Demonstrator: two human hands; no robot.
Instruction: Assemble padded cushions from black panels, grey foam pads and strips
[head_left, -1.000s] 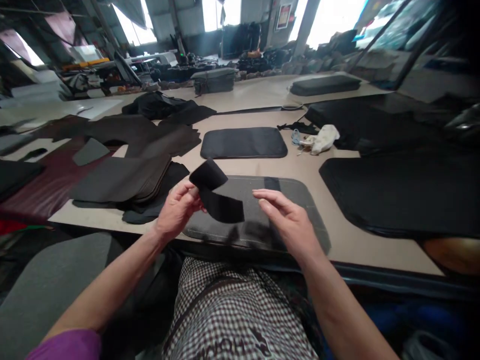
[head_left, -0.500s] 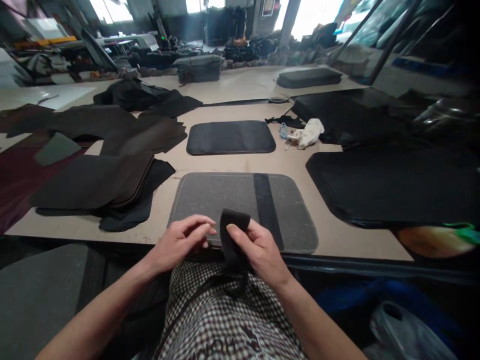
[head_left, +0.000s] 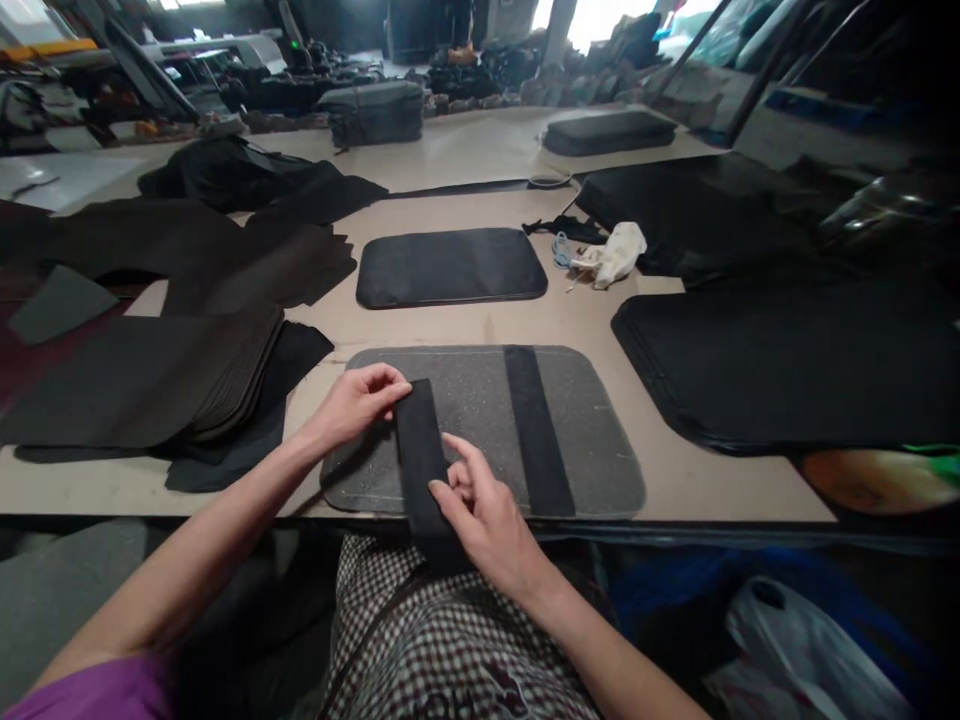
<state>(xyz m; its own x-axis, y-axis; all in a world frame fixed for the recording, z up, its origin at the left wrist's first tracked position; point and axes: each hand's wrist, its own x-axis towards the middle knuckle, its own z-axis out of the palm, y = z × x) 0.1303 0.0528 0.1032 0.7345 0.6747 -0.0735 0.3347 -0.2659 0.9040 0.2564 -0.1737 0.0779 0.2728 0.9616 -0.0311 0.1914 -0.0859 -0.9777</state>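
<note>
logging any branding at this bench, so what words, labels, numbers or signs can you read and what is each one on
"HO" or "OH", partial: dark letters on the checked cloth over the lap, cut off by the bottom edge, so the full word cannot be read.
None visible: the held black strip and the grey panel.
Background: too blurred to read any text.

The grey panel (head_left: 478, 405) looks matt, slightly rough. Over its left side, a black strip (head_left: 421, 445) looks cloth-like, matt; beyond the panel, a black pad (head_left: 452, 268) is smooth, faintly glossy.
</note>
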